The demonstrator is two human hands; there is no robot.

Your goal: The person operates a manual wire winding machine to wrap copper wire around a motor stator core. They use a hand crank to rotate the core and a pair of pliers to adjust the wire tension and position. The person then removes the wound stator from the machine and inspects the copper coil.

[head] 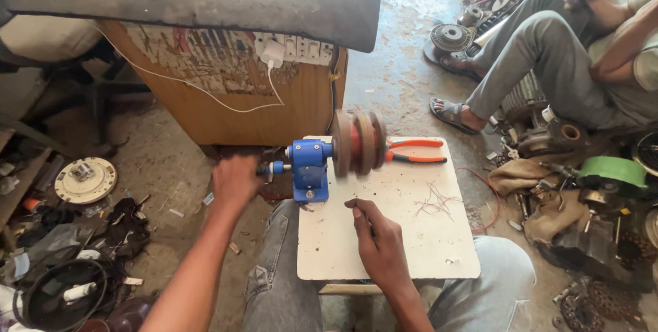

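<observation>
Winder (310, 169) crank gripped by left hand (235, 181); right hand (379, 239) loose, fingertips on white board (411, 236).

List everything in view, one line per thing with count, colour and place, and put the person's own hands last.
winding machine: one, blue, left rear of the board
spool: one, brown discs with a red core, on the machine's shaft
pliers: one, orange handles, rear of the board, right of the spool
wire scraps: a few thin reddish strands, on the board's right half
board: one, white, across the person's lap
wooden desk: one, brown with a dark top, behind the board
round plate: one, cream, on the floor at left
seated person: one, grey trousers and sandals, upper right
left hand: at the machine's crank side
right hand: resting on the board
</observation>
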